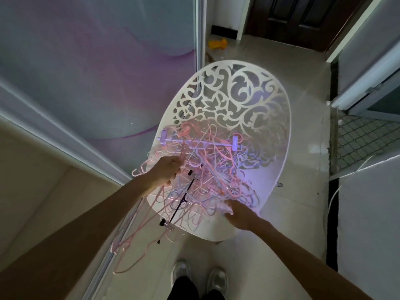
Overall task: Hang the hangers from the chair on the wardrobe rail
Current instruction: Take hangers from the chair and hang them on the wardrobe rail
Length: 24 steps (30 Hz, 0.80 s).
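A white chair (279, 135) with a cut-out scroll back stands in front of me. A tangled heap of pink, white and blue hangers (216, 167) fills its seat, with a lilac clip hanger (201, 141) lying across the top and a black clip hanger (184, 198) near the front. My left hand (166, 171) grips a bunch of pink hangers (138, 226) that dangle off the seat's left edge toward the floor. My right hand (240, 215) rests with relaxed fingers on the front right of the heap. The wardrobe rail is out of view.
A sliding wardrobe door (97, 68) with a purple swirl pattern rises on the left, its floor track (101, 267) running beside my feet (199, 276). A dark wooden door (303, 18) is at the back. A yellow object (217, 44) lies on the tiled floor.
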{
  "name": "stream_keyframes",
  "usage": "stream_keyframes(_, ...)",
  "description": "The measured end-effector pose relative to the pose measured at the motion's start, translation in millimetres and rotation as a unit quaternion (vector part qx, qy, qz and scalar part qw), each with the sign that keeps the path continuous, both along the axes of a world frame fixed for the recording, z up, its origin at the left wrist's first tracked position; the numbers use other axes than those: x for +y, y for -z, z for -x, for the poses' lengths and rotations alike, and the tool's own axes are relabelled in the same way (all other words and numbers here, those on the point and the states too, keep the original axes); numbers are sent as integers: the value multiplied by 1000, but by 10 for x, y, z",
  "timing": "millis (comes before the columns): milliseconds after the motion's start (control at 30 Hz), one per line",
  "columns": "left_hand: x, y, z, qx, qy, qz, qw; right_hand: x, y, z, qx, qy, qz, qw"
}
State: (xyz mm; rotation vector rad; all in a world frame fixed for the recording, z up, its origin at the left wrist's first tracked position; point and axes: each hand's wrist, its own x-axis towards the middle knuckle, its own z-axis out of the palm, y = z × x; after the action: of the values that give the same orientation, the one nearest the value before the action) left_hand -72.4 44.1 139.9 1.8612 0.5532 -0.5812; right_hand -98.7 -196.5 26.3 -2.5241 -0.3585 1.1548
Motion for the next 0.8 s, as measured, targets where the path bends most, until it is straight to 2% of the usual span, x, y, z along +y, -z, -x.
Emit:
stream_keyframes(67,80,137,9,-6,-11,7,1000,68,266,30,-65,13,13,998)
stream_keyframes(200,262,297,-15,-18,-19,8,1000,55,585,-44,-122,-71,112,984)
stream_keyframes(267,343,328,-65,-29,-31,11,999,21,629,-156,-190,-83,123,970)
stream_keyframes(467,444,527,-343,-58,28,-53,996,254,382,-599,-313,86,84,942)
stream_keyframes(500,452,565,-369,-57,34,-61,996,330,335,-659,-281,143,50,948)
stream_keyframes(567,476,652,-382,-71,40,-101,991,483,352,-801,-113,299,-76,944)
stream_keyframes(600,489,704,-371,-82,43,-137,986,557,423,-852,5,383,-133,914)
stream_keyframes(633,502,765,-356,-94,40,-180,978,601,512,-892,81,452,-159,874)
stream_keyframes(667,511,816,-334,-102,31,-216,971,630,605,-914,114,487,-170,849)
stream_keyframes(800,550,892,-310,-135,4,-272,953,631,842,-938,90,543,-232,802)
